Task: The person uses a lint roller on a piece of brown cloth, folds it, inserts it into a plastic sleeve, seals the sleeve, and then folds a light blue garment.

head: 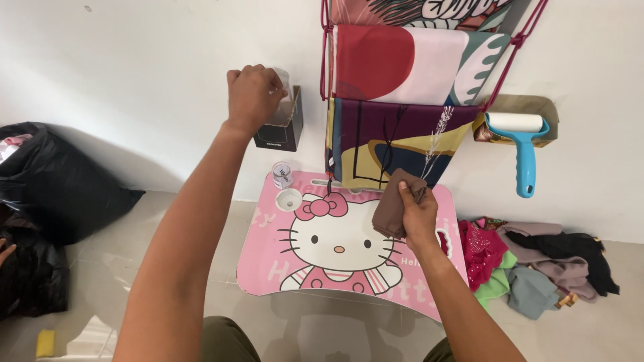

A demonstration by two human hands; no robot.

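Two bare hands were in view from above. Fingers of the left hand (251, 97) were curled shut around a small pale, translucent item (282, 79), too little of it showing to tell its kind, held just above a small black box (282, 131) fixed to the white wall (134, 67). Fingers of the right hand (417, 213) were closed on a folded brown cloth (392, 208), which hung from the grip over the right part of a pink lap desk (268, 261) printed with a white cartoon cat wearing a pink bow. At the desk's far left corner a small clear container (282, 173) stood just behind a round recessed cup holder (289, 199). Above the desk, against the wall, patterned fabrics (396, 64) in red, pink, purple and yellow hung folded over a magenta hanging rack (516, 37). To the right of these, a wall-mounted holder (537, 104) carried a lint roller (524, 151) with a white roll and a blue handle pointing down. On the floor to the right of the desk lay a heap of clothes (537, 265) in red, green, grey and black. On the floor to the left rested black plastic bags (60, 188), and a yellow sponge (45, 342) lay near the lower left edge.
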